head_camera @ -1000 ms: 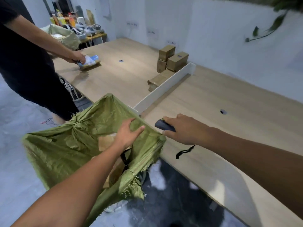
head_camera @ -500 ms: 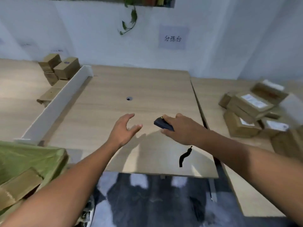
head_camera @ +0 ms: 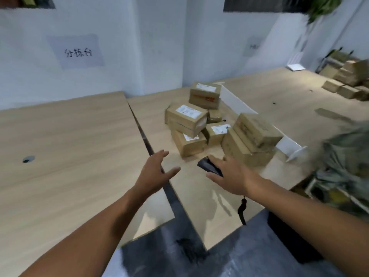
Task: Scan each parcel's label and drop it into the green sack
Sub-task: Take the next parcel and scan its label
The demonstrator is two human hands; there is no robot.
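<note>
A pile of several brown cardboard parcels [head_camera: 217,126] with white labels lies on the wooden table [head_camera: 79,136] ahead. The nearest small parcel [head_camera: 188,143] sits just beyond my hands. My left hand [head_camera: 155,170] hovers with fingers spread, holding nothing, short of that parcel. My right hand [head_camera: 231,174] grips a small black scanner [head_camera: 209,166], whose black wrist strap [head_camera: 242,208] dangles below. The green sack the task names does not show in this view.
A white divider board [head_camera: 259,120] stands behind the pile. A crumpled dull-green sack [head_camera: 347,160], blurred, hangs at the right table edge. More boxes [head_camera: 347,80] are stacked at the far right. A dark gap [head_camera: 151,150] splits the two tabletops above grey floor.
My view has swung right, away from the green sack at the left. The parcel pile now lies straight ahead, and both hands have come close to it. The scanner stays in my right hand.
</note>
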